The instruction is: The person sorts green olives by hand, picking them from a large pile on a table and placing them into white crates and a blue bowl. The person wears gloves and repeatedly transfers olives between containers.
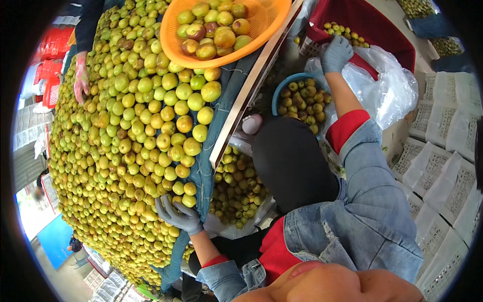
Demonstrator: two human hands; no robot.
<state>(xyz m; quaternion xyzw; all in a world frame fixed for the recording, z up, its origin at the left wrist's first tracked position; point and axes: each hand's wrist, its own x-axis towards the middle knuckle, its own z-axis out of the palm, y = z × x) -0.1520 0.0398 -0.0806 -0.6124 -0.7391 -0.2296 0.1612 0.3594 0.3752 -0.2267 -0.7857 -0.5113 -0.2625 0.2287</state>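
My left hand (179, 216), in a grey glove, rests at the near edge of a large heap of green and brown jujubes (139, 124). Its fingers and thumb are spread around fruit there; whether they grip one is unclear. My right hand (337, 54), gloved the same, reaches out to a dark red cloth-lined container (381, 30). Its fingers are bent down beside a small group of jujubes (353, 36) lying inside, and the palm side is hidden. Between my arms stands a blue basin (275, 94) holding browner jujubes (303, 100).
An orange plastic basket (226, 60) with jujubes sits on the heap. A wooden board (241, 109) and dark blue fabric (205, 170) edge the table. More jujubes (239, 188) lie below it. Another person's pink-gloved hand (81, 77) touches the heap. White crates (441, 177) stand at right.
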